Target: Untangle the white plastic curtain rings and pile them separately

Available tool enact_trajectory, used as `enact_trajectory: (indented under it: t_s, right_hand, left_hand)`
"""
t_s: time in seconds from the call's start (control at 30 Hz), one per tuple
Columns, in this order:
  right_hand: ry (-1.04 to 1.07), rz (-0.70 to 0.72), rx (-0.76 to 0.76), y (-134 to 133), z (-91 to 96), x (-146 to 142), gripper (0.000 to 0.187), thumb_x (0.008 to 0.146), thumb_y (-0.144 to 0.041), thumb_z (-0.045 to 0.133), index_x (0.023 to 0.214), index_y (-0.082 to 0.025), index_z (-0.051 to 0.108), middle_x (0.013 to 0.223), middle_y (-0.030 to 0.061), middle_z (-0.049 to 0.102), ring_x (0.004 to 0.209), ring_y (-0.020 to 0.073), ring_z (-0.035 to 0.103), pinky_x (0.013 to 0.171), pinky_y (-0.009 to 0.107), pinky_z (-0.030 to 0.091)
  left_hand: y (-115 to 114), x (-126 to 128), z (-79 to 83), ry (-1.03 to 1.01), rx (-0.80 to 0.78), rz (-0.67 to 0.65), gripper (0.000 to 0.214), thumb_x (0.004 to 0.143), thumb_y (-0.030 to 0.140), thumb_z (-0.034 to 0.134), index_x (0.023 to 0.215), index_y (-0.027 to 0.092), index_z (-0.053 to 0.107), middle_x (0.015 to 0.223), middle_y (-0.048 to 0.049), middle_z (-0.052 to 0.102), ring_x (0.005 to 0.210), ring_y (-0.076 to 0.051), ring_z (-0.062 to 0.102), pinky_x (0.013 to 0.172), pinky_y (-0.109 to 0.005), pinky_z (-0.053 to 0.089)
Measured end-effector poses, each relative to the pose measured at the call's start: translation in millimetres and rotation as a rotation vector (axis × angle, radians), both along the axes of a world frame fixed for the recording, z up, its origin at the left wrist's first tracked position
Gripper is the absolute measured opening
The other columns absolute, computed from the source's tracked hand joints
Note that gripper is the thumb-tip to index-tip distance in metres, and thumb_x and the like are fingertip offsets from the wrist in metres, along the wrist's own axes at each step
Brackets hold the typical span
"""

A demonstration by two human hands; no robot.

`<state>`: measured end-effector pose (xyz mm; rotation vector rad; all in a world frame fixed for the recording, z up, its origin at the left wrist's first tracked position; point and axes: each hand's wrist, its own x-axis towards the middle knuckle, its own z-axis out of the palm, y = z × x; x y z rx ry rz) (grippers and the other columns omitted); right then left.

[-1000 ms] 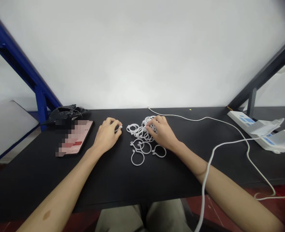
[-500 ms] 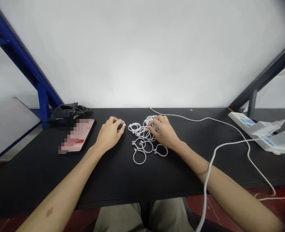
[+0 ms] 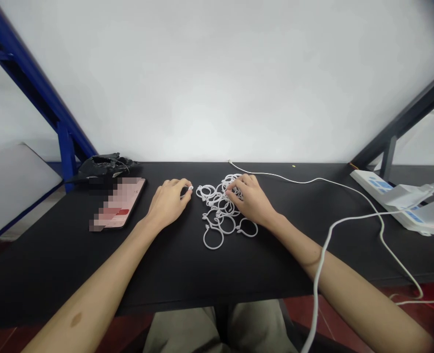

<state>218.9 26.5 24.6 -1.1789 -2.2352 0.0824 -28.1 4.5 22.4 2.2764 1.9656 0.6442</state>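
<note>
On the black table lies a loose pile of white plastic curtain rings, each with a small eyelet at its edge. To the left of the pile, my left hand pinches one white curtain ring between thumb and forefinger; only its eyelet end shows clearly. My right hand rests over the right side of the pile, thumb and forefinger closed together on a ring there. The palm hides some of the rings. Nearest me, a single ring lies flat at the front of the pile.
A phone lies at the left, with a crumpled black plastic bag behind it. At the right are a white box with blue markings and a white cable that loops across my right forearm. A pale wall stands behind the table.
The view has shifted slightly. Both hands stay in nearly the same places, the left still pinching its ring and the right still at the pile.
</note>
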Motion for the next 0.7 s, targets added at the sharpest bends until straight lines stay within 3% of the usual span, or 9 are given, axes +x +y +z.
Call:
enact_trajectory:
  t_s: [0.7]
  right_hand:
    - [-0.027,0.017,0.014,0.0,-0.3,0.5,0.012,0.092,-0.030,0.054,0.092,-0.021,0.063,0.098,0.0091,0.059,0.094,0.0257,0.048,0.085,0.042,0.046]
  left_hand:
    - [0.7,-1.9,-0.7,0.013,-0.002,-0.045,0.022,0.093,0.034,0.045,0.104,0.025,0.061,0.108,-0.0054,0.068,0.100,-0.029,0.055,0.085,-0.042,0.045]
